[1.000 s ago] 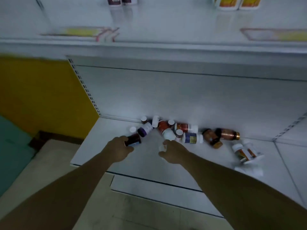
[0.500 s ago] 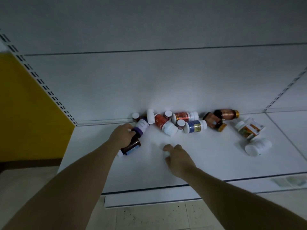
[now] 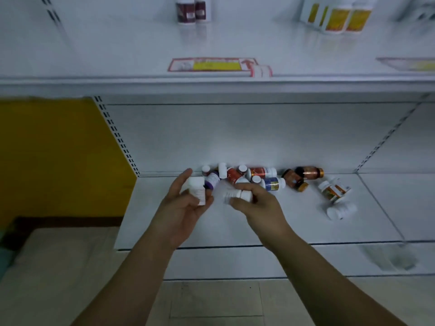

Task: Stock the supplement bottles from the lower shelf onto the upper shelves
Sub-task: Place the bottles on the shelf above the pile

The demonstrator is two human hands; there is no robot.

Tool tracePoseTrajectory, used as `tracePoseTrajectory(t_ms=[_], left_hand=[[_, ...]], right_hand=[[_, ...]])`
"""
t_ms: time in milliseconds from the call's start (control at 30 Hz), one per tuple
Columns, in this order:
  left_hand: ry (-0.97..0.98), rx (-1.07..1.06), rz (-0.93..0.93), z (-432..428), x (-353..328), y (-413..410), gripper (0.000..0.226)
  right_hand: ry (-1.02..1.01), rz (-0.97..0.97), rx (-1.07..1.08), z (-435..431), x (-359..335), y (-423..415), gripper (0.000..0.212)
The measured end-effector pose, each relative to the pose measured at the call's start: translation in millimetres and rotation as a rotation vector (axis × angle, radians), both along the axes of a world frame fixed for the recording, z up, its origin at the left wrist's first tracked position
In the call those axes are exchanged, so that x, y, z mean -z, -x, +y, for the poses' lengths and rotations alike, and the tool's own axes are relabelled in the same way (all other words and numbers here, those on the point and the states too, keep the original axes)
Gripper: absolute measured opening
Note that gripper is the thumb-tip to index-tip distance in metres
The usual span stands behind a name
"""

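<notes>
My left hand (image 3: 182, 205) holds a white-capped bottle (image 3: 197, 189) upright, a little above the lower shelf (image 3: 294, 227). Lying sideways in the grip of my right hand (image 3: 257, 205) is a white bottle (image 3: 236, 196). Behind both hands, a heap of supplement bottles (image 3: 256, 176) lies against the back panel; its labels are red, blue, purple and amber. Three more bottles (image 3: 335, 196) lie toppled to the right. The upper shelf (image 3: 131, 52) carries two dark-labelled bottles (image 3: 191, 9) and several yellow-labelled ones (image 3: 339, 16).
A red and yellow label card (image 3: 211, 64) lies flat near the upper shelf's front edge, with another card (image 3: 409, 63) at the far right. A yellow wall (image 3: 51, 158) stands to the left. Tiled floor (image 3: 211, 302) runs below the shelf.
Both hands have lifted off the lower shelf, each now holding a bottle. The left was gripping a dark bottle on the shelf; the right lay flat. The camera has tilted up, bringing the upper shelf into view.
</notes>
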State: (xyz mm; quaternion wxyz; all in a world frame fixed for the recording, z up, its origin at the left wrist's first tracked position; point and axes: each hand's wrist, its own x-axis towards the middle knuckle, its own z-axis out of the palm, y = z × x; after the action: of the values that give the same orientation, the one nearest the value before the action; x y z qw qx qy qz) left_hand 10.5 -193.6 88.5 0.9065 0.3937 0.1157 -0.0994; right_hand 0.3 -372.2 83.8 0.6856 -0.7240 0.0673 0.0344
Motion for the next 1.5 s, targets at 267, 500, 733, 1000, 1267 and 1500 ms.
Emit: tracePoseTrajectory(t_ms=[267, 500, 733, 1000, 1267, 1500], left_hand=[[-0.669, -0.167, -0.405, -40, -103, 94, 0.063], [-0.742, -0.155, -0.603, -89, -162, 138, 0.066], [-0.643, -0.175, -0.712, -124, -200, 150, 0.070], [-0.741, -0.116, -0.775, -149, -225, 137, 0.063], [-1.017, -0.036, -0.884, -163, -253, 67, 0.050], [-1.426, 0.102, -0.821, -166, -272, -37, 0.042]], right_hand=[[-0.197, -0.207, -0.217, -32, -98, 58, 0.045], [-0.573, -0.215, -0.267, -75, -164, 89, 0.029], [-0.794, -0.212, -0.398, -100, -203, 107, 0.027], [-0.557, -0.426, -0.297, -138, -227, 100, 0.036], [-0.242, -0.541, -0.107, -158, -254, 44, 0.025], [0.273, -0.460, 0.046, -174, -280, -34, 0.026]])
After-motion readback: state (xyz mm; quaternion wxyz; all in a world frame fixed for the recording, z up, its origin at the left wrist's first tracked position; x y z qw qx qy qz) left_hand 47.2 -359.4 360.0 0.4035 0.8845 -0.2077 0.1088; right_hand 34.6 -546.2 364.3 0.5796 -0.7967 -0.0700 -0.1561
